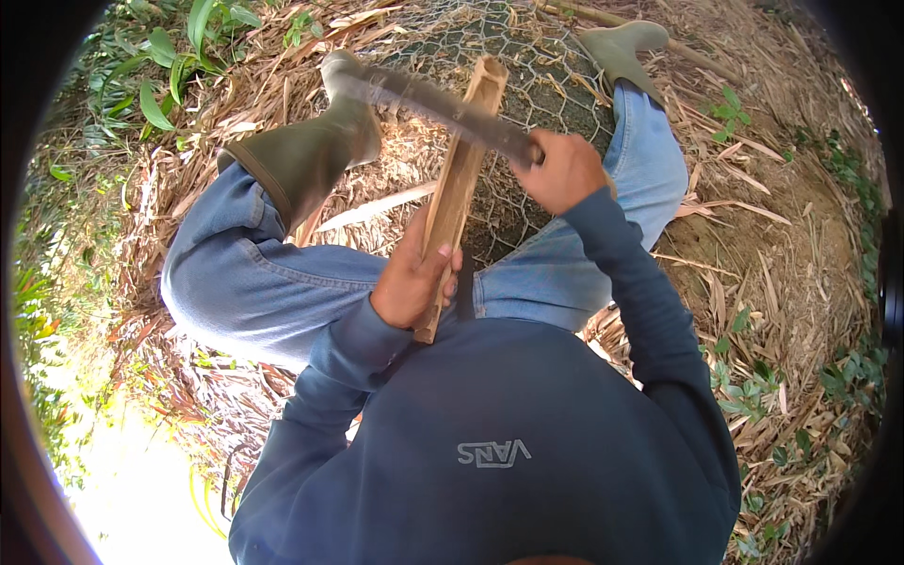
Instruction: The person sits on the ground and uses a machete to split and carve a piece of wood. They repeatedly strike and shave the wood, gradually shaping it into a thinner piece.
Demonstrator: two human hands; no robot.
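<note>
My left hand [412, 273] is wrapped round the lower part of a long tan piece of split bamboo [458, 184], which stands tilted between my legs with its upper end leaning away and slightly right. In my right hand [563, 173] is the handle of a machete [443, 108], the fingers closed round it. The dark blade, smeared by motion, runs leftward across the upper part of the bamboo. Whether its edge touches the bamboo I cannot tell. The far end of the blade overlaps my left boot [330, 141] in this view.
Wire mesh [541, 71] with hexagonal holes lies over a dark surface between my boots. Dry leaves and shavings [245, 104] cover the ground. My right boot [621, 52] is at the far right, beside a long pole [702, 64]. Green plants [174, 71] grow at the left.
</note>
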